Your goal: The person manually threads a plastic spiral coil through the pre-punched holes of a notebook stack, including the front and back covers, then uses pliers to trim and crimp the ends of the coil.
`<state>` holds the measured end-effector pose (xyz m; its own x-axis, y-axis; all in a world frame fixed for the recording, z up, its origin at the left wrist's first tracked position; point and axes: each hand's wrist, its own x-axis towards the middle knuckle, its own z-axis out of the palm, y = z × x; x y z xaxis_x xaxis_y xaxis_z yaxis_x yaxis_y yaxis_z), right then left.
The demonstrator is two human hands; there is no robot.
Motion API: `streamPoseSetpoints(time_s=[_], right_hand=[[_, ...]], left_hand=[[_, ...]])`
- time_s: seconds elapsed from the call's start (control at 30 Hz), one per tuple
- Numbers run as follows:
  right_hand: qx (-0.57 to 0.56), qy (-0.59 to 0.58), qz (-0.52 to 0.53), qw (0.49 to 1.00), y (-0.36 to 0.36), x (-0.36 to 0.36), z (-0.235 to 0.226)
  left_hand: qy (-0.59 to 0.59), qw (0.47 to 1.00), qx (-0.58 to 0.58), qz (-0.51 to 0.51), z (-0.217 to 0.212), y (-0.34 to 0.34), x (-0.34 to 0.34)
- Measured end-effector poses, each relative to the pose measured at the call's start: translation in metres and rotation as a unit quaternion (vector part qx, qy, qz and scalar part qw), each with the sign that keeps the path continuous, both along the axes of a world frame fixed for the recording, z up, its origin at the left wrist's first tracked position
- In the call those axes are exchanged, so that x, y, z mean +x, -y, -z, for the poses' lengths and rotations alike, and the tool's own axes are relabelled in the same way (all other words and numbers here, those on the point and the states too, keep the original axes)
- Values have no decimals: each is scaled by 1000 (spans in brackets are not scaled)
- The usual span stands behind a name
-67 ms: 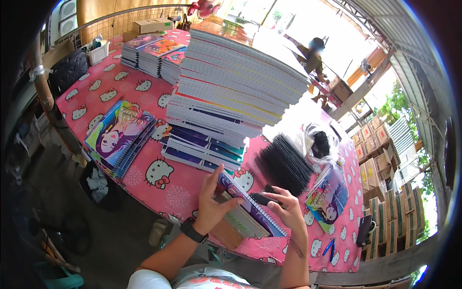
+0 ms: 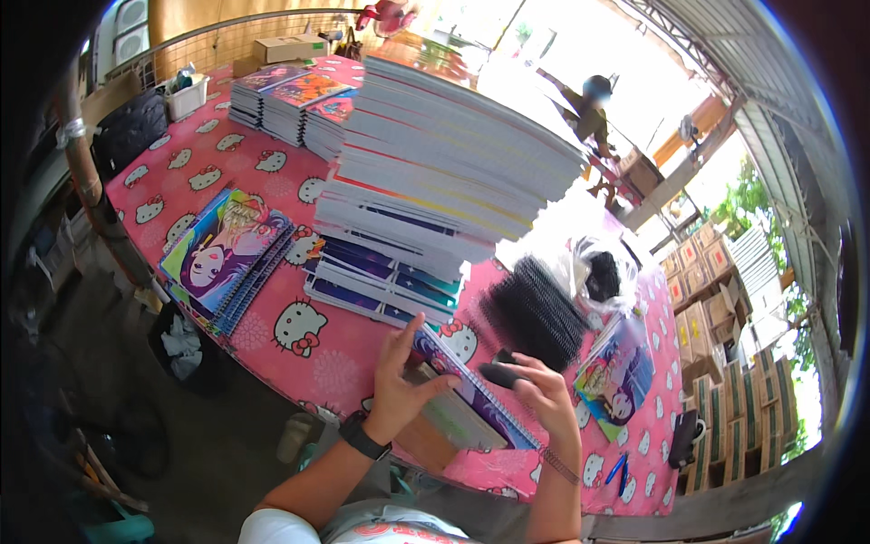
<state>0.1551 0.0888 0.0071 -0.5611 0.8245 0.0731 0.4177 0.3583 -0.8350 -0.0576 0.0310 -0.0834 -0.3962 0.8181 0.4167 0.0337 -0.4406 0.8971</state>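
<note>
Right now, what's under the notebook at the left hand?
A pale board and a brown block show along the near edge of the notebook; what it covers can't be seen.

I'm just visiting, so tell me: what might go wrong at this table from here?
The tall stack of paper has uneven edges, so a bump might make some of it slide.

A thin coil appears to trail from the end of the notebook against the right forearm; it could snag or bend if the arm shifts.

The right hand, holding a dark object, is close to the pile of black coils, which might get knocked or tangled.
</note>
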Motion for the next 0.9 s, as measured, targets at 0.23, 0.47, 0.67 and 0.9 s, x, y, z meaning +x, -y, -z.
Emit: streamPoseSetpoints(time_s=[0.23,0.47,0.67,0.9], right_hand=[[-21,-66,-40,997,-20,3,0],[-61,-149,-111,981,-23,-21,-3],[-88,-132,-101,982,-37,-21,6],[55,98,-18,994,-44,-33,19]], left_hand=[[0,999,-26,29,-1,3,-2],[-20,999,-22,19,0,0,-2],[38,999,-6,15,0,-2,1],[18,1000,-7,10,-4,-2,2]])
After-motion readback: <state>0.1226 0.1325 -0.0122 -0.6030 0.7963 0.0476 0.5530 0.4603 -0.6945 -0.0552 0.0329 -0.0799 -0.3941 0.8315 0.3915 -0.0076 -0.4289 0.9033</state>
